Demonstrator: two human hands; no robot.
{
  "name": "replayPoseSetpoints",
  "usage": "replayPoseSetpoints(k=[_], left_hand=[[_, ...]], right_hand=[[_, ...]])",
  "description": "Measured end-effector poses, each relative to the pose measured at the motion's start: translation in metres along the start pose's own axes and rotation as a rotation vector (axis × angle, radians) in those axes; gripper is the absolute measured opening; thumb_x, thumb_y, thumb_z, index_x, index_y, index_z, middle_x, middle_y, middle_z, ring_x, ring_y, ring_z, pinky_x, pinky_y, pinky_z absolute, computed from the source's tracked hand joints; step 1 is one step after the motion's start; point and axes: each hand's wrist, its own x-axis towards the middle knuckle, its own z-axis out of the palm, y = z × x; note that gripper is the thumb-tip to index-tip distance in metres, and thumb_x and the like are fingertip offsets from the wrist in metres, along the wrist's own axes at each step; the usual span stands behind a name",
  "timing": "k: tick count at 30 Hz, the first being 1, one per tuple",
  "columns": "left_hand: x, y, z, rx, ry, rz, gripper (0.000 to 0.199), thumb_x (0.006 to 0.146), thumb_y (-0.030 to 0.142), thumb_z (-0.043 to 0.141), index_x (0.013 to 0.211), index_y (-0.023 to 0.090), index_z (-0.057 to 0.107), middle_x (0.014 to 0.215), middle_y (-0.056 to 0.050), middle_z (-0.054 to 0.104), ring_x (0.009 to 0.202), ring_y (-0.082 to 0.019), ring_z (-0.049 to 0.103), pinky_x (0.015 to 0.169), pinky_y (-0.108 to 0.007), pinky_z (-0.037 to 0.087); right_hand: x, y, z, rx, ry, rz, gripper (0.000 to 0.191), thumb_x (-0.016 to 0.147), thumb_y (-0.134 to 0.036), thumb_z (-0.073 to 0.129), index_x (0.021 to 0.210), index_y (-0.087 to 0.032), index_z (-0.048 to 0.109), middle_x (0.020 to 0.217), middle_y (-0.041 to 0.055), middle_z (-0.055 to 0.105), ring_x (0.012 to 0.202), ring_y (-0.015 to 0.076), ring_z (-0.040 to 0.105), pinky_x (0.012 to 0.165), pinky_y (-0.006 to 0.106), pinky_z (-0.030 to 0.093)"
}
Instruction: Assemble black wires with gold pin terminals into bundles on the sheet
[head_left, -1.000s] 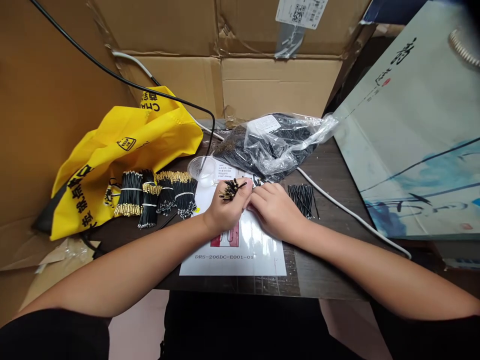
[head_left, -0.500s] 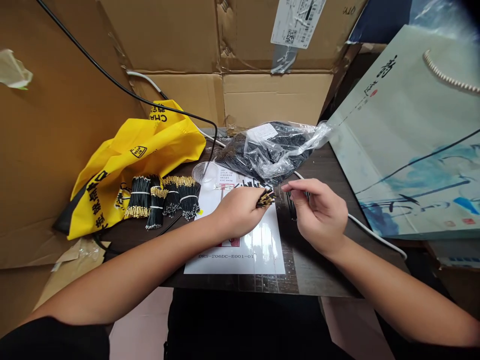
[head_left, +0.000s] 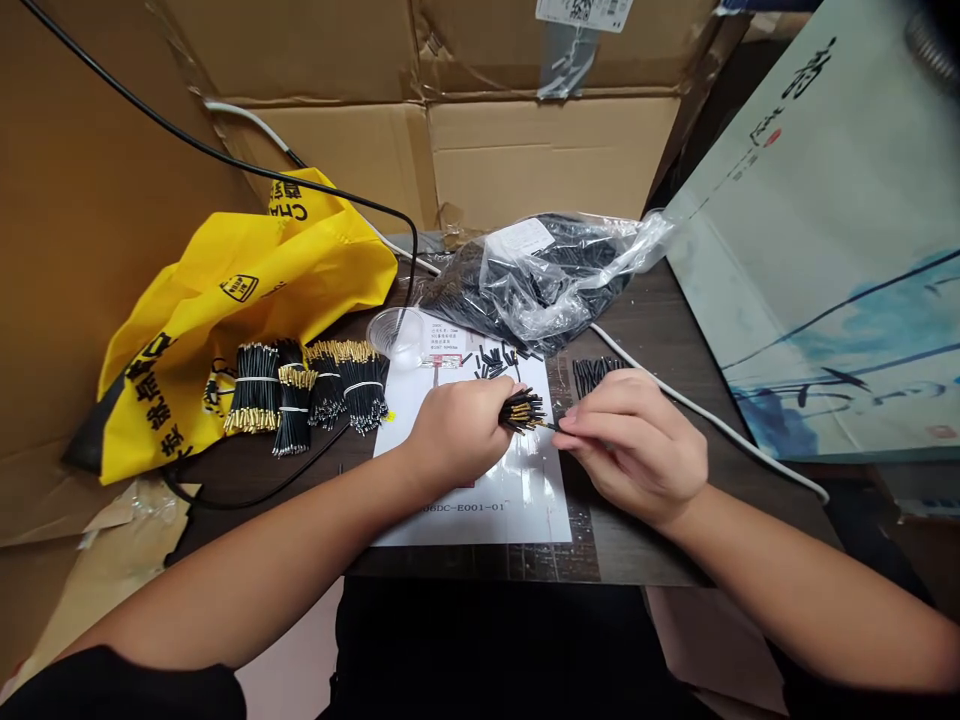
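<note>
My left hand (head_left: pixel 465 425) is closed around a bundle of black wires (head_left: pixel 523 410), whose ends point right; gold terminals show among black sleeved ends. My right hand (head_left: pixel 637 440) pinches a short black sleeve (head_left: pixel 553 427) between thumb and fingertips, right at a gold tip sticking out of the bundle. Loose black sleeves (head_left: pixel 495 362) lie scattered on the printed sheet (head_left: pixel 525 510) beyond my left hand. Just behind my right hand is a row of black wires (head_left: pixel 596 373), partly hidden by it.
Several banded wire bundles (head_left: pixel 257 385) with gold ends lie at left, by a yellow bag (head_left: pixel 247 270). A clear plastic bag of black pieces (head_left: pixel 540 275) and a round clear lid (head_left: pixel 397 335) lie behind. A paper bag (head_left: pixel 825 250) stands right; a white cable (head_left: pixel 720 430) crosses the table.
My right hand has come down and left to the bundle's end, its fingertips now at a gold tip. The left hand has turned the bundle's ends slightly. The whole view has shifted a little.
</note>
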Motion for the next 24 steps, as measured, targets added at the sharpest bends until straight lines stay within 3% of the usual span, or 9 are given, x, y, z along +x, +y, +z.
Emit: replayPoseSetpoints(k=[6,16,24], left_hand=[[-0.0010,-0.0034,0.0004,-0.001,0.027,0.007,0.011,0.081,0.021,0.050,0.079,0.019,0.061,0.072,-0.003,0.069,0.064,-0.019,0.059,0.054,-0.026,0.030],[-0.0047,0.0039,0.0011,-0.146,-0.024,-0.013,0.007,0.076,0.017,0.053,0.069,0.018,0.054,0.063,0.000,0.059,0.056,-0.013,0.048,0.053,-0.024,0.029],[-0.0034,0.0049,-0.0044,-0.072,-0.069,-0.090,0.008,0.078,0.019,0.050,0.074,0.018,0.056,0.069,-0.001,0.062,0.062,-0.015,0.051,0.056,-0.026,0.027]], right_hand=[[-0.0001,-0.0006,0.0011,-0.014,-0.044,-0.018,0.025,0.077,-0.020,0.077,0.100,-0.023,0.066,0.082,0.0016,0.070,0.069,0.0152,0.063,0.071,0.037,0.051],[0.0013,-0.0059,0.0067,-0.025,-0.034,-0.011,0.023,0.077,-0.020,0.078,0.097,-0.023,0.066,0.079,0.0000,0.068,0.068,0.0138,0.061,0.072,0.036,0.050],[0.0034,-0.0067,0.0077,-0.097,-0.057,-0.006,0.018,0.077,-0.020,0.078,0.091,-0.020,0.066,0.076,0.0005,0.068,0.069,0.0139,0.061,0.073,0.035,0.049]])
